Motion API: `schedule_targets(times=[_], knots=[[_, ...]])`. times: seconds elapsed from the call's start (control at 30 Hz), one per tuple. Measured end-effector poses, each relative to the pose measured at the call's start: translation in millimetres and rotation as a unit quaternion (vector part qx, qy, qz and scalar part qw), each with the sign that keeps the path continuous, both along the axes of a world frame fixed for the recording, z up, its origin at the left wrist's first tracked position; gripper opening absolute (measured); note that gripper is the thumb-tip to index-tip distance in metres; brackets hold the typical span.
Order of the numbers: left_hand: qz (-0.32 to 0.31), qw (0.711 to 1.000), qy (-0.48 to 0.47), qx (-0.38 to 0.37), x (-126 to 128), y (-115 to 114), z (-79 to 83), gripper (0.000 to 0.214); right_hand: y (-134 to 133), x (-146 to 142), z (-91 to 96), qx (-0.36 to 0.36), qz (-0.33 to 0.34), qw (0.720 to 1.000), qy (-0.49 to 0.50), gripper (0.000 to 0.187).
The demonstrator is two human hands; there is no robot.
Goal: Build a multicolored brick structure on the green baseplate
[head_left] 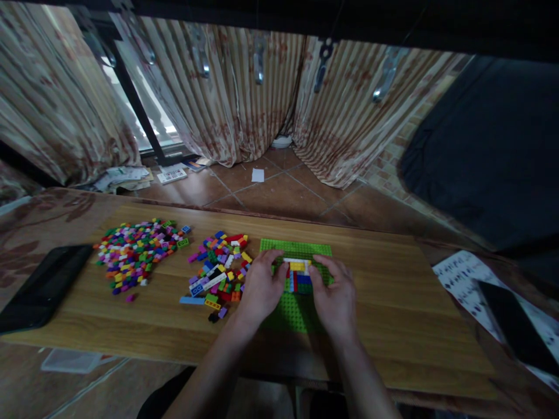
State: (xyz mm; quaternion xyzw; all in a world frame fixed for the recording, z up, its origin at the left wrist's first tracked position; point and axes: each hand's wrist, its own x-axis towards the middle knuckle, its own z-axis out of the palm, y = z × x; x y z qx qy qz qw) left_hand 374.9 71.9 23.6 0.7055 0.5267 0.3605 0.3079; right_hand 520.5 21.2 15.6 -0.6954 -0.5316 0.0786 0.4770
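A green baseplate (297, 249) lies on the wooden table (393, 314). On it stands a small stack of bricks (299, 273), white and yellow on top, red and blue below. My left hand (262, 286) rests on the plate's left side, fingers curled against the stack's left edge. My right hand (334, 294) mirrors it on the right, with its fingers bent onto the stack's right edge. Both hands press on the brick stack from either side.
Two heaps of small coloured bricks lie left of the plate: a larger heap (137, 250) and a nearer heap (218, 267). A dark tablet (41, 288) sits at the far left. A printed sheet (463, 279) and a black phone (515, 326) lie at the right.
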Motion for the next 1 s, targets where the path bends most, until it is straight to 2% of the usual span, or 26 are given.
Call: schedule_targets(times=[0.43, 0.67, 1.0], knots=[[0.005, 0.999, -0.011, -0.034, 9.9, 3.6, -4.3, 0.023, 10.0, 0.7, -8.4, -0.079, -0.002, 0.983, 0.167, 0.039], [0.008, 0.998, -0.001, -0.055, 11.1, 3.2, -1.1, 0.025, 17.2, -6.6, -6.5, -0.099, -0.035, 0.984, 0.144, 0.039], [0.006, 0.998, -0.008, -0.064, 12.0, 1.1, -0.8, 0.025, 19.0, -7.7, -6.4, -0.102, -0.04, 0.981, 0.159, 0.04]])
